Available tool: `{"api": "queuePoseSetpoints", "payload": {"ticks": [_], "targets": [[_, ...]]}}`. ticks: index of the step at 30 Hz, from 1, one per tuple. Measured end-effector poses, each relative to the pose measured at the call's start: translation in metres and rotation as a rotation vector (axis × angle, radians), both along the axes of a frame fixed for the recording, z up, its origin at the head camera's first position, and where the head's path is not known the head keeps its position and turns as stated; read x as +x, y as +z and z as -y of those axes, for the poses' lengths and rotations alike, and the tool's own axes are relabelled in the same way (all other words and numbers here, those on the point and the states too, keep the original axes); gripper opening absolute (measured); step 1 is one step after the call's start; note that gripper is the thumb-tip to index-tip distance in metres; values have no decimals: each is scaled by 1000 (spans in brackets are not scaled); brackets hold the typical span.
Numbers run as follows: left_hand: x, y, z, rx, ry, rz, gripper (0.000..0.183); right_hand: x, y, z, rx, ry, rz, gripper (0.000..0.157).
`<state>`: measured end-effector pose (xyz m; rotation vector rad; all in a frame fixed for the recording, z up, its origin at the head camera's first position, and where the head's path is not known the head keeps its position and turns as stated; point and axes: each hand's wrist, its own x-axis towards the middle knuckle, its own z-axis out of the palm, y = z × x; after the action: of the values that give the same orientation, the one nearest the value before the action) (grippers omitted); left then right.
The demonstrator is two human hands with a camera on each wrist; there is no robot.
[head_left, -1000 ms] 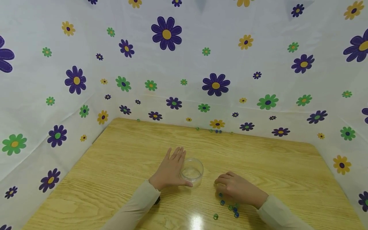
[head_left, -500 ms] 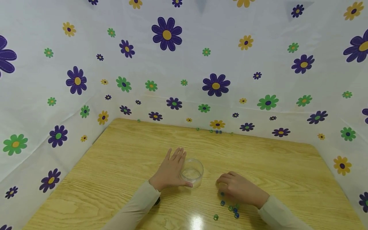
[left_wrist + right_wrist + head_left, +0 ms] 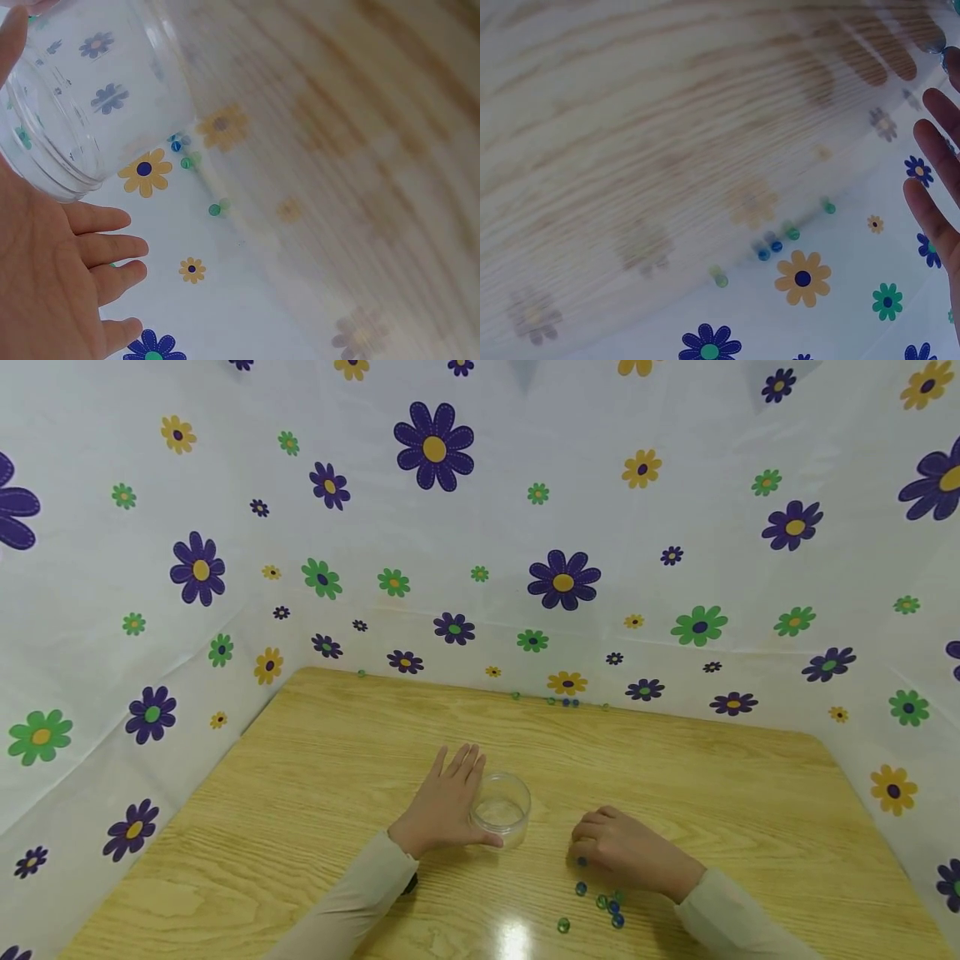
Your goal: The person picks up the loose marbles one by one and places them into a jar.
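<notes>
A clear round jar (image 3: pixel 501 810) stands on the wooden table in the head view. My left hand (image 3: pixel 442 802) rests against its left side, fingers straight behind and thumb across the front. The left wrist view shows the jar (image 3: pixel 97 97) between thumb and fingers. To the right, my right hand (image 3: pixel 626 852) is bent low over the table, its fingertips at a blue glass marble (image 3: pixel 582 862). In the right wrist view, a fingertip meets this marble (image 3: pixel 946 60); the thumb is out of sight. Several blue and green marbles lie beside the hand, including a green marble (image 3: pixel 563 925).
Along the table's far edge lie more marbles, among them a blue marble (image 3: pixel 575 702) and a green marble (image 3: pixel 362 673). White flower-printed cloth (image 3: pixel 480 527) walls in the back and sides. A small black object (image 3: pixel 410 883) shows beside the left sleeve.
My right hand has shifted slightly rightward, and the blue marble at its fingertips has moved a little right and away from me. The left hand and jar have stayed put.
</notes>
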<state>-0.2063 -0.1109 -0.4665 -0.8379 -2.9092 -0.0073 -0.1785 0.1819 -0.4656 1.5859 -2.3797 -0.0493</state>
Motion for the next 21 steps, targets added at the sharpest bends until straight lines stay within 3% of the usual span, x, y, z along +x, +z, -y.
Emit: {"api": "queuePoseSetpoints", "payload": {"ticks": [21], "targets": [[1, 0, 1, 2, 1, 9, 119, 1, 2, 5, 90, -27, -28, 9]]}}
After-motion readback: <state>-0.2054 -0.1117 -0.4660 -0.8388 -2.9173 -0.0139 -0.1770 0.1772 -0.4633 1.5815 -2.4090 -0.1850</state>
